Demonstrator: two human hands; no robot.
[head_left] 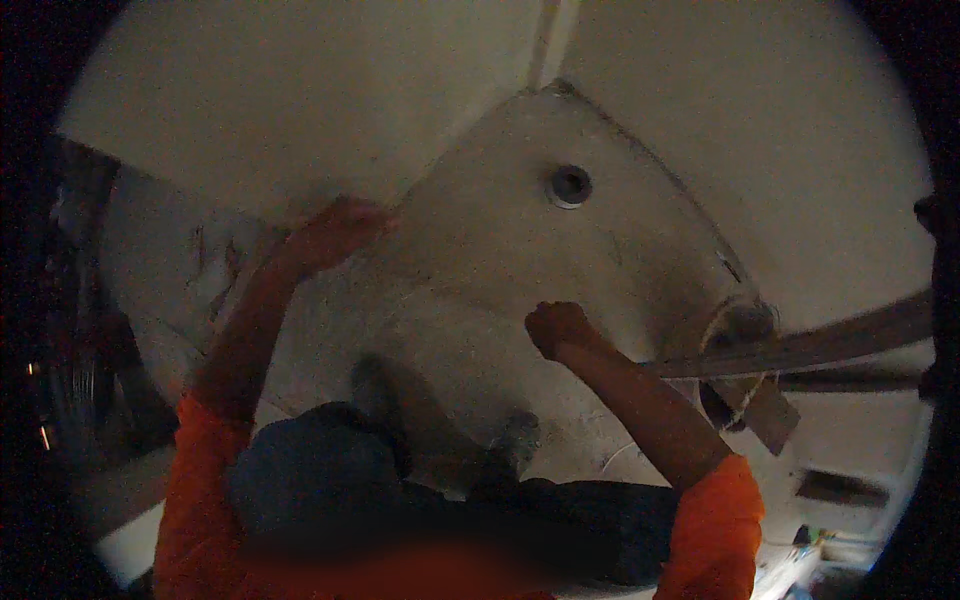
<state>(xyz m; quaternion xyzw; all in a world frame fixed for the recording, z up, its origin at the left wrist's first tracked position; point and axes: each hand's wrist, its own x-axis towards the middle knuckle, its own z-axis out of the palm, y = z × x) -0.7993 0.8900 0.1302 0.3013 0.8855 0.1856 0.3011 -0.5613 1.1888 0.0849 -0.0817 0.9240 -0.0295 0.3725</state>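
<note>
My left hand is stretched forward at the left, close to where the pale wall meets the floor. Its fingers point right and blur in the dim light, so their grip cannot be made out. Over the middle of the dusty floor is my right hand, its fingers curled into a fist. Whatever that fist may hold is hidden. Beyond it, a round grey ring-shaped fitting with a dark centre sits on the floor, apart from both hands.
Pale walls meet at a far corner. At the right, a bucket-like round container stands behind a long strip, beside a small brown flat piece. Dark clutter lines the left edge. My knees are bent close to the floor.
</note>
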